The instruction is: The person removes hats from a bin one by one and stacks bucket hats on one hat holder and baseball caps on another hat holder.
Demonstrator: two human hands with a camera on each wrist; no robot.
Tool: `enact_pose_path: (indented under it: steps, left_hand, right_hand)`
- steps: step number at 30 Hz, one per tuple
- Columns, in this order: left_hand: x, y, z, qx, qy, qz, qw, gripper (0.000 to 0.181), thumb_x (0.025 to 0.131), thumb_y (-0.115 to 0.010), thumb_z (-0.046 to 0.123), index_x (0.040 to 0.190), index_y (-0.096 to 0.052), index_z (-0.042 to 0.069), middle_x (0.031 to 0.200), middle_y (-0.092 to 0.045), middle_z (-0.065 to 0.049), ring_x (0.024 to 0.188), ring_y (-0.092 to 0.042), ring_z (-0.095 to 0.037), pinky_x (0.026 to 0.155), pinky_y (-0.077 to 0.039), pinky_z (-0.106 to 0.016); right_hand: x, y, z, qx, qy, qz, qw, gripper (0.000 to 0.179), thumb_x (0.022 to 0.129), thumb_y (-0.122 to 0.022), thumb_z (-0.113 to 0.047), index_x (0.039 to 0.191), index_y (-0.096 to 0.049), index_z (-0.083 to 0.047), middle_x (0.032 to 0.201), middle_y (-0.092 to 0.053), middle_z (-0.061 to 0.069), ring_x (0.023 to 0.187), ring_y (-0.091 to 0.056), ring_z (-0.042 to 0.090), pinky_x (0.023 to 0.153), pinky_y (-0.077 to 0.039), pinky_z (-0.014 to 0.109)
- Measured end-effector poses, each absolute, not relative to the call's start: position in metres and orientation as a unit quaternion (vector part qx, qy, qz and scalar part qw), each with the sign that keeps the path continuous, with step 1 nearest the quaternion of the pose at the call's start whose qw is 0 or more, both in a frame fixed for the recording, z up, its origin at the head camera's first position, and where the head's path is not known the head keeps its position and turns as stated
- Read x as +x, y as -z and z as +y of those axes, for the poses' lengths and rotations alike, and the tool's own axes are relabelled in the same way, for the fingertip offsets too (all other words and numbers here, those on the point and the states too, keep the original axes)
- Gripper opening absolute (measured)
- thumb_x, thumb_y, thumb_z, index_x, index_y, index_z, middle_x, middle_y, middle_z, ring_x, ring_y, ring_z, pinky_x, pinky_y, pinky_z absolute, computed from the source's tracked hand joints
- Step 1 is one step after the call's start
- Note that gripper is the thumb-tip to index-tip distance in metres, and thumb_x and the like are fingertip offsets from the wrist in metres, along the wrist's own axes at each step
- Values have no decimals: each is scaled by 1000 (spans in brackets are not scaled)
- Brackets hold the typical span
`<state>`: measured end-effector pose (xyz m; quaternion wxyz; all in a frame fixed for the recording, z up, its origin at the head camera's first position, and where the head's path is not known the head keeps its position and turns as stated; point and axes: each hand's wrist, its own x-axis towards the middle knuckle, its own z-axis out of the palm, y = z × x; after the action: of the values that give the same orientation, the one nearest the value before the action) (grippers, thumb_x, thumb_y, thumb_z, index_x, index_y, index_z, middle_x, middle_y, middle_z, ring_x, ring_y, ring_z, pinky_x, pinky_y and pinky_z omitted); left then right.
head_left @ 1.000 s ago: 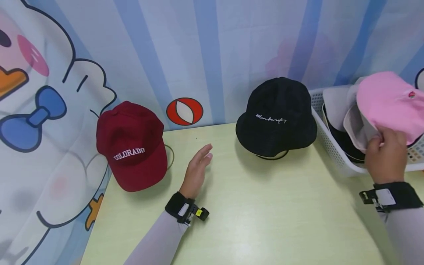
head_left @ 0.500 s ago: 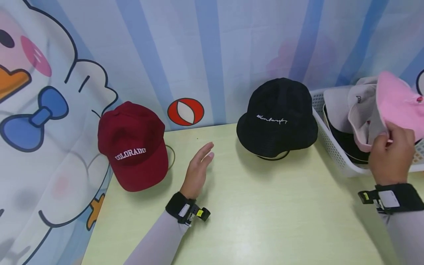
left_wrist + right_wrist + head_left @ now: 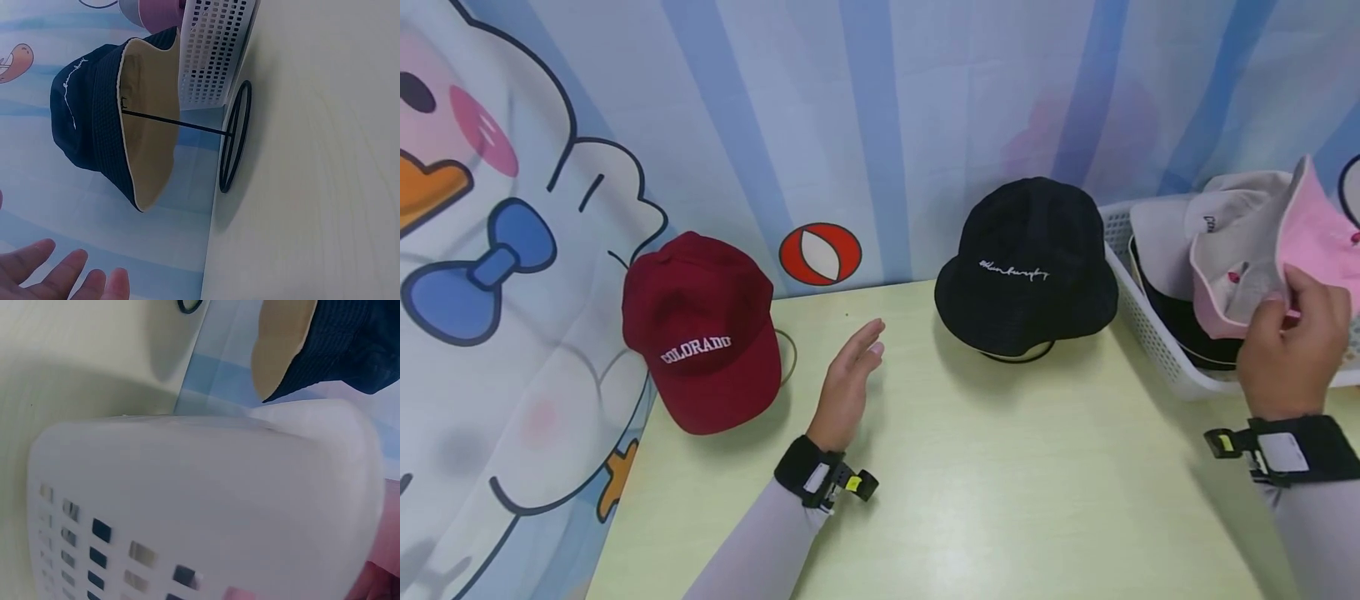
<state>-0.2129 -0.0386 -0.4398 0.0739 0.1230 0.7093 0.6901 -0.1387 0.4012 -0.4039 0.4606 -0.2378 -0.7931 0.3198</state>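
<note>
My right hand (image 3: 1292, 358) pinches the brim of a pink bucket hat (image 3: 1326, 258) at the right. The hat is tilted over the basket, so its pale lining faces left. My left hand (image 3: 844, 387) is held with straight fingers over the table, touching nothing. Its fingers (image 3: 62, 275) enter the lower left of the left wrist view. A maroon cap (image 3: 700, 333) lettered COLORADO sits on a stand to the left of that hand. To its right, a black bucket hat (image 3: 1026, 275) with white script hangs on a black stand (image 3: 235, 136).
The white perforated basket (image 3: 1150, 333) stands at the table's right side and fills much of the right wrist view. A white cap (image 3: 1161, 246) and a black item lie in it under the pink hat. A striped cartoon curtain (image 3: 917, 100) hangs behind the table (image 3: 1000, 483).
My right hand has shifted slightly right and turned the pink bucket hat, showing more of its pale lining and more of the white cap behind. My left hand stays nearly in place.
</note>
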Motion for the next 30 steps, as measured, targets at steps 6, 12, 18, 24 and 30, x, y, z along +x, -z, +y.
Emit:
enact_pose_path:
  steps: [6,12,18,24,30]
  left_hand:
    - [-212,438,-37,124,-694,706,73,44,106,-47,37,149,-47,27,157,-44,8,146,-38,-18,124,-27,-50]
    - [-211,437,-35,125,-696,703,71,44,106,-47,37,149,-47,26,157,-44,7,145,-40,-18,123,-29,-48]
    - [-210,435,-34,127,-692,707,68,43,106,-47,38,149,-47,28,154,-45,12,145,-41,-17,122,-32,-46]
    - [-208,431,-33,134,-695,704,65,44,107,-46,38,149,-47,28,156,-44,10,145,-41,-18,122,-32,-47]
    - [-206,428,-33,141,-699,698,58,44,107,-46,35,149,-47,25,156,-45,7,145,-40,-19,122,-33,-46]
  right_hand:
    - [-135,400,396,-232,-323,-787,472,42,101,-43,-22,137,-61,-11,98,-27,-38,93,-33,-19,78,-32,9]
    - [-133,396,394,-216,-328,-778,489,40,101,-45,-19,135,-64,-10,102,-30,-39,96,-37,-19,76,-35,8]
    - [-130,394,390,-219,-322,-780,489,40,102,-44,-21,136,-63,-12,102,-29,-39,96,-37,-20,79,-37,7]
    - [-125,388,383,-216,-326,-781,486,40,105,-44,-23,139,-62,-14,103,-29,-38,99,-37,-18,85,-39,8]
    - [-120,381,373,-198,-318,-775,509,39,104,-44,-19,139,-62,-14,101,-29,-35,94,-34,-16,80,-33,10]
